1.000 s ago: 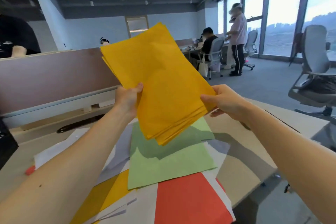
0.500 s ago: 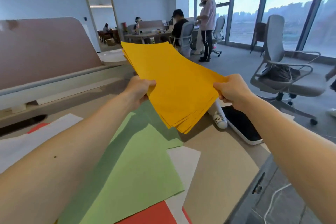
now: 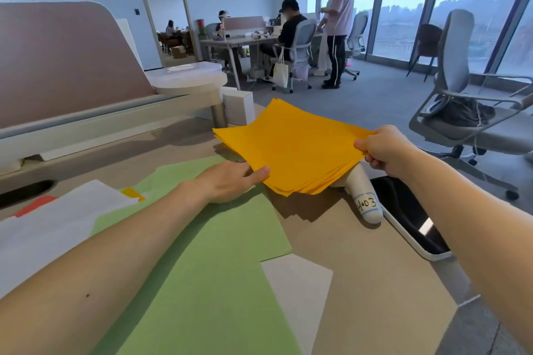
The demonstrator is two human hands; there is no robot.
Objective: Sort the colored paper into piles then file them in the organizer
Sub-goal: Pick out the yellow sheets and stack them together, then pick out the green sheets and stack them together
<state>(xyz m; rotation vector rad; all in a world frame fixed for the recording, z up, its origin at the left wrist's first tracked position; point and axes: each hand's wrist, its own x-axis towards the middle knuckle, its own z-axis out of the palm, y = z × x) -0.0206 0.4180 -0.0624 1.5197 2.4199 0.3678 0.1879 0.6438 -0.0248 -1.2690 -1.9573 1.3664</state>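
Note:
A stack of orange-yellow paper hovers nearly flat just above the desk. My right hand pinches its right corner. My left hand supports the near left edge with fingers stretched under the sheets and the thumb alongside. Green sheets lie spread on the desk beneath my left arm. White sheets lie at the left, with a red sheet and a yellow corner peeking out. A white sheet pokes out under the green.
A white handle-shaped device labelled 4003 and a black tablet lie under and right of the stack. A white box and a desk partition stand behind. An office chair is at the right; people work at far desks.
The orange-yellow stack has come down from a raised tilt to nearly flat just above the desk, further right. My view has turned right and down, and my left fingers have straightened.

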